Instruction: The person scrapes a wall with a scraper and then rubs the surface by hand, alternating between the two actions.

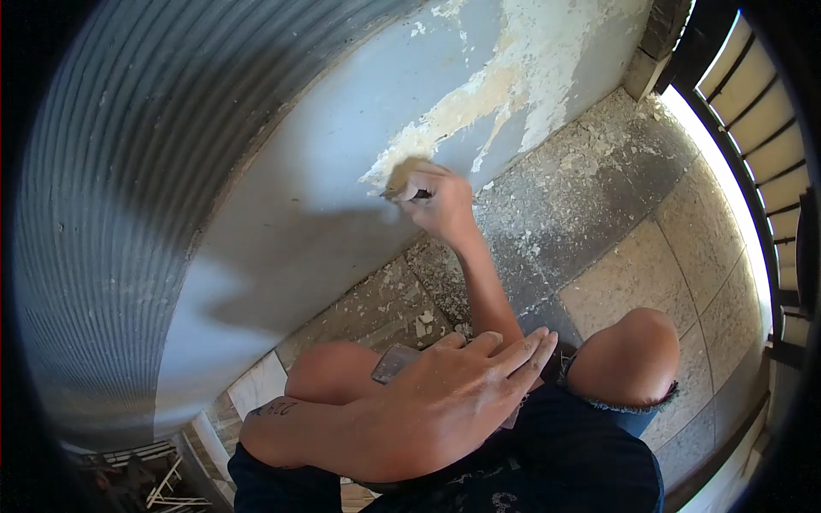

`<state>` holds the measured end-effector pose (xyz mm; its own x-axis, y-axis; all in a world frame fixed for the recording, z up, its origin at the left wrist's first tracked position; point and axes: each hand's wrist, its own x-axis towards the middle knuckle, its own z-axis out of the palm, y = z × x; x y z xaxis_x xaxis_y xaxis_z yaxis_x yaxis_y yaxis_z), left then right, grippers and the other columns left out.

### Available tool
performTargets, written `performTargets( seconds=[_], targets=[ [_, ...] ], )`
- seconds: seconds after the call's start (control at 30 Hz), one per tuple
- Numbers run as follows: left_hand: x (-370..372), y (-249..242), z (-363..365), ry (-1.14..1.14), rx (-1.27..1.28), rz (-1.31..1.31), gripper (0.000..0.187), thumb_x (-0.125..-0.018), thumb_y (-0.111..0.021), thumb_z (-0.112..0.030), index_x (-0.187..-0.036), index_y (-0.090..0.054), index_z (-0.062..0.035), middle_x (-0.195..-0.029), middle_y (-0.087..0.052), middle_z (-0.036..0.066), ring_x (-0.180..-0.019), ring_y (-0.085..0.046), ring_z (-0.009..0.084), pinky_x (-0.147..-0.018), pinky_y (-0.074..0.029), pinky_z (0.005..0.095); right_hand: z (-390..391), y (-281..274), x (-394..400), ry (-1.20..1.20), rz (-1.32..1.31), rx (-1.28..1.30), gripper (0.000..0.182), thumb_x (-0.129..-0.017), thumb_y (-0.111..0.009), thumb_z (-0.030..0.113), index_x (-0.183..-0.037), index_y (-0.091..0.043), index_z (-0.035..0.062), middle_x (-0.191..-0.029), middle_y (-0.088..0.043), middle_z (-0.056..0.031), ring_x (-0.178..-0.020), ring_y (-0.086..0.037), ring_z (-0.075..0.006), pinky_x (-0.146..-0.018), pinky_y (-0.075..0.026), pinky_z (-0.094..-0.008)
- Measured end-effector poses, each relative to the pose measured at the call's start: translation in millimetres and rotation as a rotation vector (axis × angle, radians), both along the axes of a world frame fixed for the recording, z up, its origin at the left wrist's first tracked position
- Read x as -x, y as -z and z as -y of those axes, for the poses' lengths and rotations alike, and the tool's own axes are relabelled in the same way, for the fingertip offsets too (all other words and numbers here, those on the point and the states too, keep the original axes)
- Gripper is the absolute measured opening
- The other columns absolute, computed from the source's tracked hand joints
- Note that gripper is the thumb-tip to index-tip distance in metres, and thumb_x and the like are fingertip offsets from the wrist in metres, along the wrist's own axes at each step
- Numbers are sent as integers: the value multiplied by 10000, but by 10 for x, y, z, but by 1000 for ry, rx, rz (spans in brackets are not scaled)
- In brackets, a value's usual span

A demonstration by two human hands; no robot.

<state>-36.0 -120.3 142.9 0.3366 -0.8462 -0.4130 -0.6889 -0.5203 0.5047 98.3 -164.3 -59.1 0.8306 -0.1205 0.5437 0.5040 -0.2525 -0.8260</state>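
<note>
My right hand [440, 203] is closed round a small paint scraper [405, 178], blurred and partly hidden by the fingers. Its edge is against the grey-painted wall [316, 145], at the lower end of a bare, flaking patch [479, 98] of cream and white. My left hand [470, 376] is back upward over my lap, two fingers stretched out across my right forearm and the others partly bent. From beneath it pokes a flat greyish piece [393, 363]; the palm is hidden.
Paint flakes [530, 231] litter the dark floor tiles along the wall. A ribbed grey surface [128, 197] curves up at the left. Beige tiles [633, 265] lie to the right, beside a dark barred gate [761, 128]. My bare knee [629, 355] juts forward.
</note>
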Motion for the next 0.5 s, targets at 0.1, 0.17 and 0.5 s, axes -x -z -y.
performTargets(
  seconds=[0.1,0.17,0.5],
  targets=[
    [-18,-21,29,-50,-41,-49,683,-837,-634,-131,-1415,-319,54,-1369,-464,162,-1090,-555,264,-885,-481,383,78,-26,68,11,-20,163,152,-634,-763,55,-680,-619,67,-801,-668,-74,-717,-644,-250,-619,-506,-337],
    [-19,-55,38,-53,-52,-52,687,-828,-633,-118,-1415,-320,52,-1371,-461,166,-1092,-555,267,-887,-482,383,180,-60,89,27,-30,44,152,-650,-764,88,-681,-616,84,-827,-668,-51,-775,-656,-237,-636,-507,-344],
    [23,17,-24,-54,-49,-27,705,-808,-642,-117,-1410,-321,65,-1387,-442,167,-1098,-551,260,-884,-484,384,-158,189,160,-171,-7,126,164,-696,-787,88,-834,-700,98,-901,-701,-87,-747,-692,-200,-627,-549,-298]
  ],
)
